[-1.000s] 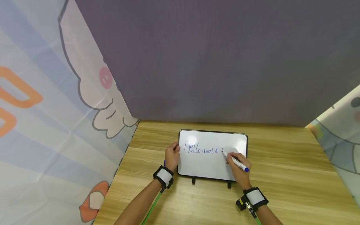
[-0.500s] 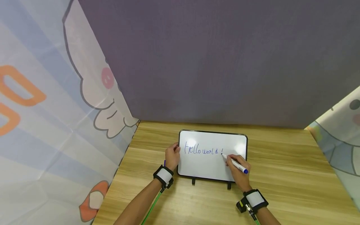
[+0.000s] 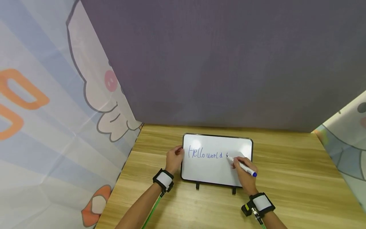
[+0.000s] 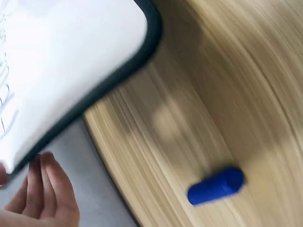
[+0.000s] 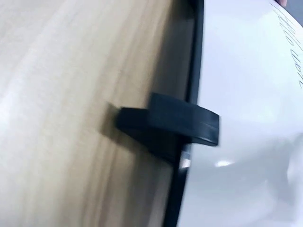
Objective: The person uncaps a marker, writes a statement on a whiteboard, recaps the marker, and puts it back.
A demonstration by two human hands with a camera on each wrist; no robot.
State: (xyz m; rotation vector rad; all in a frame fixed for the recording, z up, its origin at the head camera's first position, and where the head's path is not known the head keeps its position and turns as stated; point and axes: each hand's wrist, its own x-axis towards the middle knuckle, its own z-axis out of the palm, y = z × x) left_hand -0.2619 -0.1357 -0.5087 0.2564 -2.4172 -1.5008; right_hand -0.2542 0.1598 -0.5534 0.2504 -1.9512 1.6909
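Observation:
A small black-framed whiteboard [image 3: 210, 171] leans upright on the table, with "Hello world" and a further stroke in blue handwriting [image 3: 204, 152]. My left hand [image 3: 173, 160] grips its left edge; in the left wrist view the fingertips [image 4: 49, 163] lie behind the frame and the thumb shows at the front. With my right hand [image 3: 245, 173] I hold a white marker [image 3: 243, 167] with a blue end, its tip at the stroke after "world". The right wrist view shows the board's lower edge and a black foot [image 5: 182, 118], but neither my right hand nor the marker.
A blue marker cap [image 4: 216, 186] lies on the wooden table [image 3: 291, 178] near the board's left side. Two black feet [image 3: 197, 185] support the board. A dark grey panel [image 3: 214, 63] stands behind, and printed cloth [image 3: 57, 152] hangs at the sides.
The marker tip has gone down, then back up along the stroke after "world". My left wrist has shifted slightly left, now covering the blue cap in the head view.

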